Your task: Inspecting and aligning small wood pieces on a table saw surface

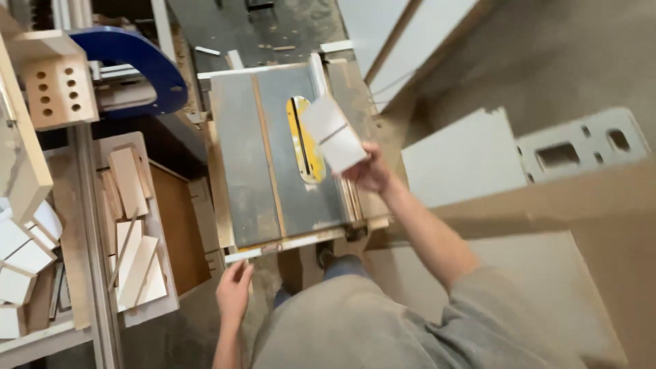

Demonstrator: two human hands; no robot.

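Right hand (372,171) holds a small white panel piece (333,133) above the table saw top (239,157), over its right-hand side. Fingers are closed on the piece's lower right corner, pinch grip, thumb hidden behind it. The piece extends up and to the left from the fingers; its long axis runs diagonally toward the far left of the saw top. A thin dark line crosses its face. It partly covers the yellow throat insert (307,154), where the dark blade slot shows; whether the piece touches the top or is held clear of it cannot be told from this view.

Left hand (234,292) is well apart from the piece, at the near edge of the saw top, beside the pale rail (287,244) that runs along that edge. Fingers are loosely extended and hold nothing; contact with the rail is uncertain. The right hand is clearly the nearer one.

Containers: a shallow tray (147,311) off the saw's left edge holds several flat wood and white offcuts (133,256), lying overlapped. Further left, a shelf (41,338) carries a loose heap of white pieces (24,249). A drilled wooden block (60,92) stands at far left.
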